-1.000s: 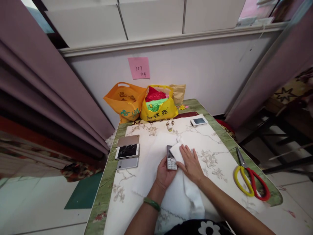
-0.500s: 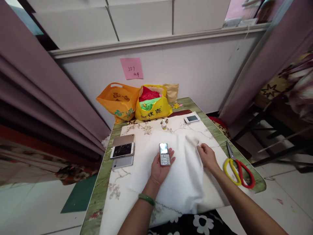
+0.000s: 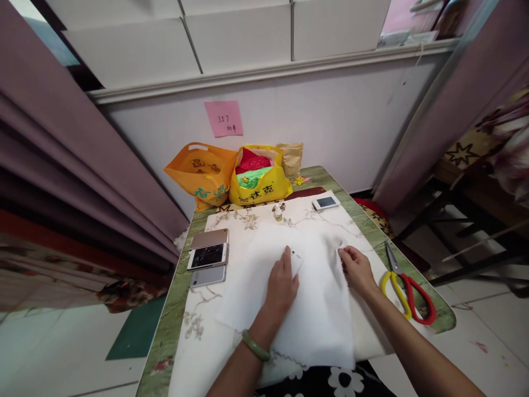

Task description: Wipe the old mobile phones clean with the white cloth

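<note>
My left hand [image 3: 281,285], palm down with a green bangle at the wrist, grips a small keypad phone [image 3: 296,261] over the middle of a white cloth [image 3: 308,314]. Its pale back faces up and the keypad side is hidden; whether it touches the cloth I cannot tell. At the cloth's right edge my right hand [image 3: 357,269] pinches a fold between thumb and fingers. Left of the cloth lie a gold phone [image 3: 210,238], a white phone with a dark screen [image 3: 208,256] and a silver phone [image 3: 208,276], partly overlapping.
Scissors [image 3: 403,286] with one yellow and one red handle lie at the table's right edge. Another white phone [image 3: 326,203] and a small bottle [image 3: 278,213] sit farther back. An orange bag [image 3: 202,173], a yellow bag [image 3: 261,190] and a tan pouch [image 3: 291,159] stand by the wall.
My left hand has turned from palm up to palm down, flipping the keypad phone so its back shows. The right hand still pinches the cloth, which lies flatter now.
</note>
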Available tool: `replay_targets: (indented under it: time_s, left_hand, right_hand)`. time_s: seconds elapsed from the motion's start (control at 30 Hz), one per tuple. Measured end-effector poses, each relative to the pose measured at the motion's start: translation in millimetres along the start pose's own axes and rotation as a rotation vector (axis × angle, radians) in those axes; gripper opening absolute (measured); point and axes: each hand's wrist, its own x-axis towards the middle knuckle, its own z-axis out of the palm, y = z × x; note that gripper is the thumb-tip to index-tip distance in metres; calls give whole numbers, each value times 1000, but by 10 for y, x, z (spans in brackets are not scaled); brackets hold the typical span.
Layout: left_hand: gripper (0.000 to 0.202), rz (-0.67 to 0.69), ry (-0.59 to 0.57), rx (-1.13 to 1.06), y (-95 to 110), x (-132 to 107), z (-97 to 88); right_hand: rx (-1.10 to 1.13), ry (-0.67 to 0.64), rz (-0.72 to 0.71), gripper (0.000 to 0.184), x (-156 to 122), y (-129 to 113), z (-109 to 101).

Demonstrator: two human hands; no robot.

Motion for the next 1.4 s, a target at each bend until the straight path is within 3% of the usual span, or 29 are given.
replay_targets:
  time_s: [0.1,0.2,0.27,0.33,0.4,0.5,0.67,0.8,1.07,1.2,1.27,1.4]
  left_hand:
    - [74,40,44,221,-22,-64,32]
    - [83,4,82,288,-116,-160,-9]
    - [84,-63,109,299,-180,-242,-65]
    - [75,-132,135,296,-216,-319,-116]
    - [62,-176,153,288,-216,-370,-145]
    - [44,-195,177,278,-191,-386,-134]
    - [32,-164,202,265,-223,-377,-84]
    - [33,-119,178,217,-255,-389,-108]
    - [37,-102,205,195,-206,-383,-148]
    - [37,-100,201,200,-216,-401,-139]
    - [34,-93,190,198,-233,-411,-133]
    - [27,-82,174,218,-260,-416,-127]
  right_hand:
    - [45,15,-76,33,-112,-132,181]
    - [57,-5,-174,30,-246,-230,391]
    - [14,-140,-232,28,-316,-264,525]
    - [-114,-356,-276,26,-350,-268,645]
    - [-282,-457,-331,26,-356,-241,754]
    - [-515,-378,-469,23,-369,-157,920]
    - [-826,-457,-629,19,-495,-10,1148]
    - [-836,-388,-596,15,-477,53,1159]
    - [-956,-132,-545,26,-93,36,1059]
    - [-1043,-62,-537,25,-162,14,1086]
    - [-1027,-157,-606,23,-282,21,1093]
    - [-954,-487,-742,20,-478,34,1108]
